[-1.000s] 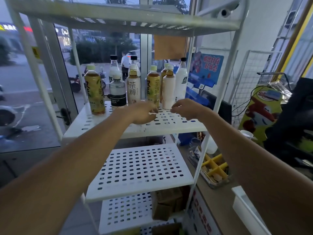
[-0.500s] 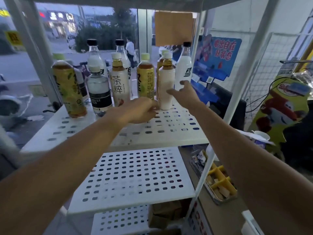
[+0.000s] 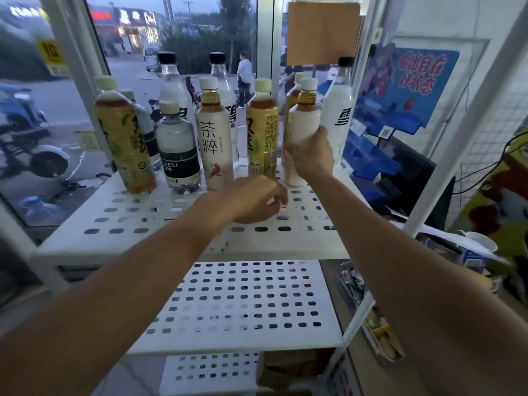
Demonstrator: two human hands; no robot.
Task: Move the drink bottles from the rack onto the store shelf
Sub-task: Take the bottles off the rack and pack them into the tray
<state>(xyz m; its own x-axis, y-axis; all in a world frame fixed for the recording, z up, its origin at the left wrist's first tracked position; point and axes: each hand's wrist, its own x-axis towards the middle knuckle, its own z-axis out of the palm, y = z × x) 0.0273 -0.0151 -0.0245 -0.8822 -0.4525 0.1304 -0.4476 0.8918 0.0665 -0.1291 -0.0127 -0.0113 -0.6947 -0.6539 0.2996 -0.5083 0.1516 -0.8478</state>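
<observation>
White perforated metal is forming the rack's top shelf (image 3: pixel 160 224) across the middle of the frame, and the drink bottles are standing upright on it in a cluster toward its back edge. The right hand (image 3: pixel 310 157), right of centre, is wrapping its fingers and thumb around the lower body of a white-labelled tea bottle (image 3: pixel 304 118), whose base is sitting on or just above the shelf; I cannot tell which. Just left of it a yellow-labelled bottle (image 3: pixel 263 130) is standing, and the left hand (image 3: pixel 254 201) is hovering in front of that one, fingers loosely curled and holding nothing. Further left, a pale bottle with a parrot print (image 3: pixel 214 138), a clear soda bottle (image 3: pixel 177 150) and 1 more yellow bottle (image 3: pixel 123 138) are lining the front row. A tall white bottle with a black cap (image 3: pixel 338 110) is standing just right of the gripped one.
</observation>
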